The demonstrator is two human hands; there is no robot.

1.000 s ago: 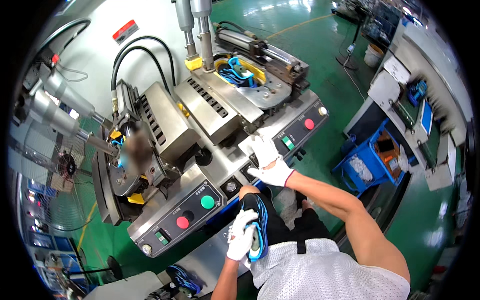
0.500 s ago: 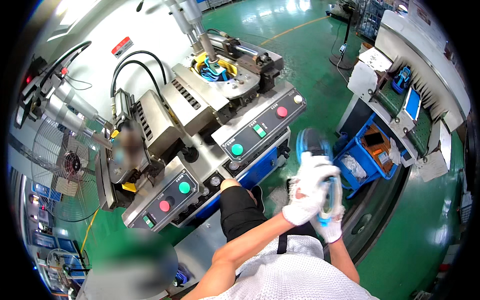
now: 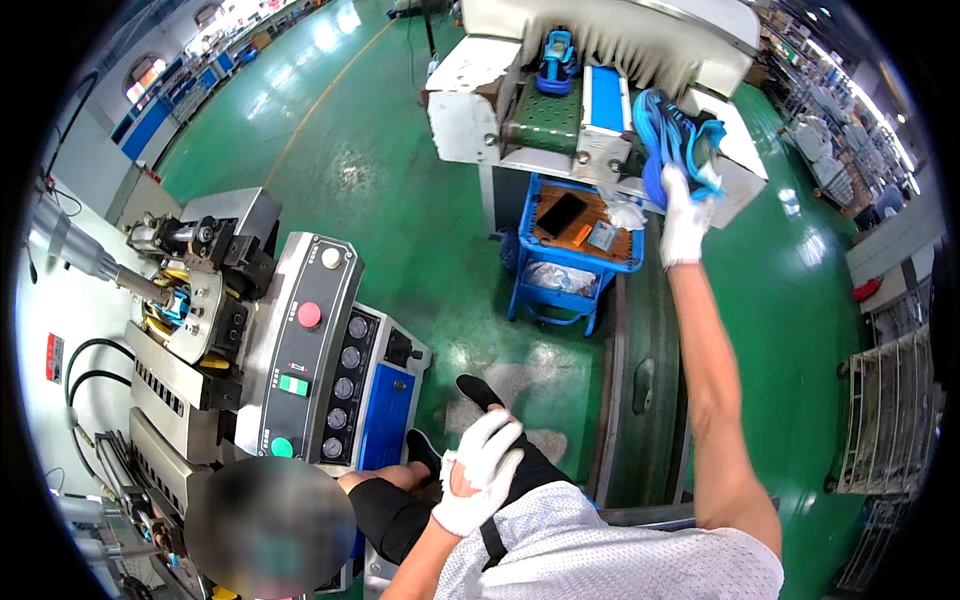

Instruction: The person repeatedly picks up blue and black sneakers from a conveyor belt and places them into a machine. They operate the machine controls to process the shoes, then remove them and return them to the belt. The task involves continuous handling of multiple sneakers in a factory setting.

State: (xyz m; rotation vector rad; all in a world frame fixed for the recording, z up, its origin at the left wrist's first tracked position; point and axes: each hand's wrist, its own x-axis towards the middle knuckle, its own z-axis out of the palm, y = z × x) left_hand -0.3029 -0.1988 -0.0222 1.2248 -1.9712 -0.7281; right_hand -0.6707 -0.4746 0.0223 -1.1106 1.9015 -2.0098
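My right hand (image 3: 686, 222), in a white glove, is stretched out to the far right and closed on a blue shoe (image 3: 660, 135). The shoe is over the right lane of a conveyor machine with a brush-like curtain; part of it is smeared by motion, and I cannot tell if it touches the belt. My left hand (image 3: 480, 472), gloved as well, is above my lap with its fingers apart and nothing in them. Another blue shoe (image 3: 556, 62) stands on the green conveyor belt (image 3: 540, 122), left of a blue-topped divider (image 3: 606, 98).
Below the conveyor stands a blue cart (image 3: 578, 258) carrying a dark phone (image 3: 562, 214) and plastic bags. At left is a pressing machine with a button panel (image 3: 300, 340) and gauges. A dark metal rail (image 3: 645, 400) runs along the floor. A wire rack (image 3: 880, 410) stands far right.
The view has turned right toward the conveyor. Both hands were together around a shoe; now the left hand is off it, and the right has carried a shoe out to the conveyor.
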